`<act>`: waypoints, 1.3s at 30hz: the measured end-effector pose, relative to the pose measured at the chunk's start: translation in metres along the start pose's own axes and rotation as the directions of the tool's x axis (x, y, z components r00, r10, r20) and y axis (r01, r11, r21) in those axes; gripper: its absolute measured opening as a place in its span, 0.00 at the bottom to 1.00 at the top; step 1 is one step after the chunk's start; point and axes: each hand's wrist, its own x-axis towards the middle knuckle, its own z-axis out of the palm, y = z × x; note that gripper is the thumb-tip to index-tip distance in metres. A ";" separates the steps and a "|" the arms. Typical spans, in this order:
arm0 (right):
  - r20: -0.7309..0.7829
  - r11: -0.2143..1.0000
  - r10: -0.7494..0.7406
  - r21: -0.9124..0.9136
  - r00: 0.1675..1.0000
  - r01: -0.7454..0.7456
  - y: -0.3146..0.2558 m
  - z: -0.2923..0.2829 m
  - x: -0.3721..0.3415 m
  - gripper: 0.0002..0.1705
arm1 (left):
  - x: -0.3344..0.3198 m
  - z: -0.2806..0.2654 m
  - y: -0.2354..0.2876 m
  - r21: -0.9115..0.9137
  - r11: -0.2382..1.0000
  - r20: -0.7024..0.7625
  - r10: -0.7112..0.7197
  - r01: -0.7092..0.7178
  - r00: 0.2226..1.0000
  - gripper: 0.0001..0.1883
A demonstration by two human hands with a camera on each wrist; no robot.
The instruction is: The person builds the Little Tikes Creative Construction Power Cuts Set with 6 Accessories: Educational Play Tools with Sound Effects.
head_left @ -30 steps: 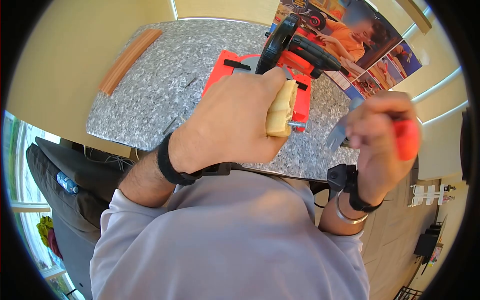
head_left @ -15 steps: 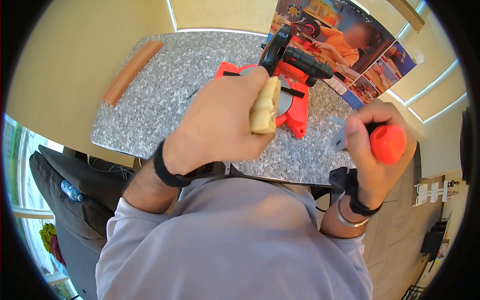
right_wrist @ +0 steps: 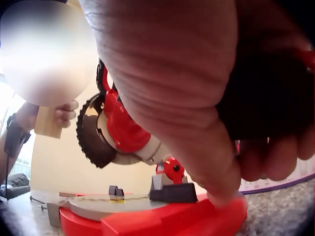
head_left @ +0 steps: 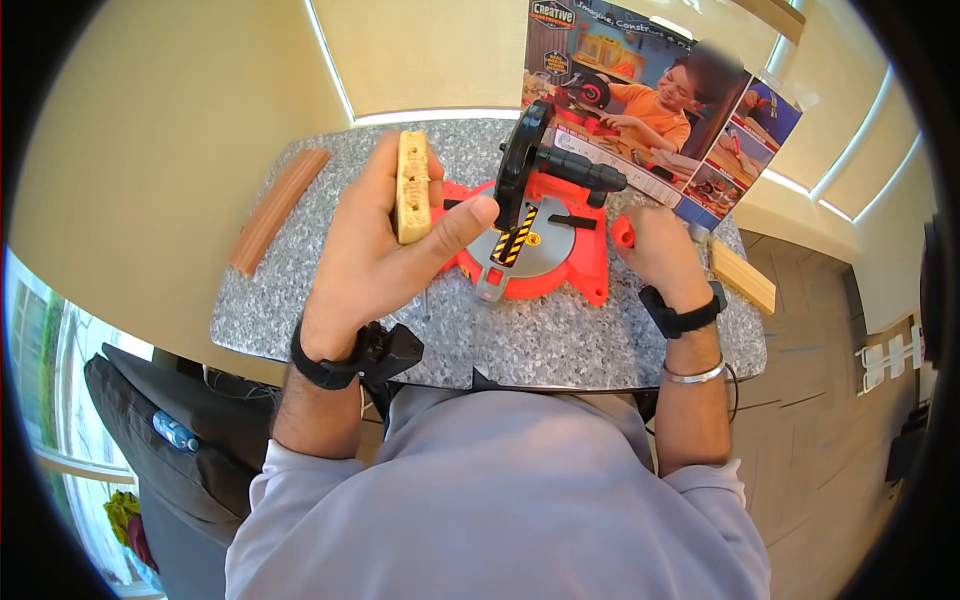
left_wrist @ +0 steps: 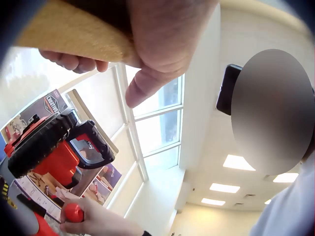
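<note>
My left hand (head_left: pixel 362 268) holds up a pale wooden block (head_left: pixel 413 190) with small holes along its facing side, its thumb stretched out to the right. Right of the block, a red and black toy miter saw (head_left: pixel 540 265) stands on the table. My right hand (head_left: pixel 668 258) grips a hammer (head_left: pixel 623 232) low at the saw's right side; the red end of the handle shows, while most of the tool is hidden by the hand. A thin metal bolt (head_left: pixel 426 304) lies on the table below the left hand.
A printed toy box (head_left: pixel 640 120) stands upright behind the saw. Brown grooved wood (head_left: pixel 280 210) lies at the table's left edge, and a pale wood piece (head_left: pixel 742 276) at the right edge. The speckled tabletop (head_left: pixel 560 345) ends just before my body.
My left hand has swung left with the block and turned its holed side into view. The right hand has lowered the hammer toward the table beside the saw.
</note>
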 end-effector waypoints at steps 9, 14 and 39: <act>0.042 0.998 -0.054 0.031 0.998 0.052 0.016 0.023 0.001 0.15 | 0.003 -0.014 0.000 -0.037 0.999 0.003 -0.012 0.013 1.000 0.29; 0.025 0.996 -0.063 0.068 0.998 0.061 0.023 0.032 0.002 0.20 | 0.010 -0.017 -0.015 -0.172 0.984 0.058 -0.030 0.039 0.998 0.35; 0.161 0.887 -0.289 0.416 0.944 0.201 -0.052 -0.056 -0.016 0.23 | 0.011 -0.023 -0.034 -0.326 0.881 0.623 -0.072 0.342 0.779 0.57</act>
